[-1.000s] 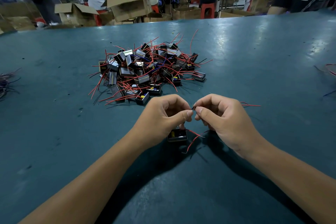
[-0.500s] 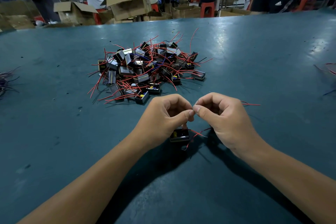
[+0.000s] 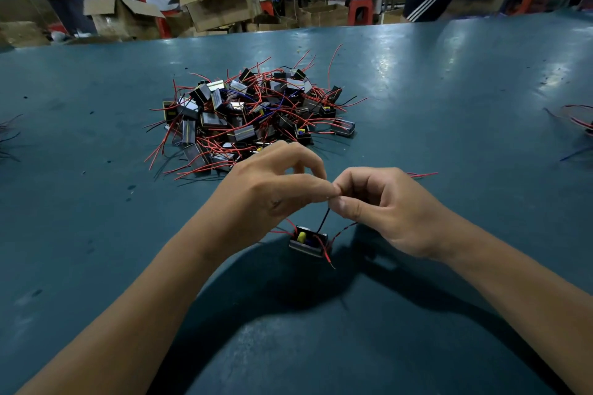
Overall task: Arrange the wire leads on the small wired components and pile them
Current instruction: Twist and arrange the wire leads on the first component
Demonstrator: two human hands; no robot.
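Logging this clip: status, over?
Left hand and right hand pinching black lead. Component hangs below, short of pile. Nothing in the way.

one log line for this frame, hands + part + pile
left hand: pinches black lead | right hand: pinches same lead | component: hangs below hands | pile: behind on table

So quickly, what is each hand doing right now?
Left hand: pinches the black wire lead of the small component.
Right hand: pinches the same lead.
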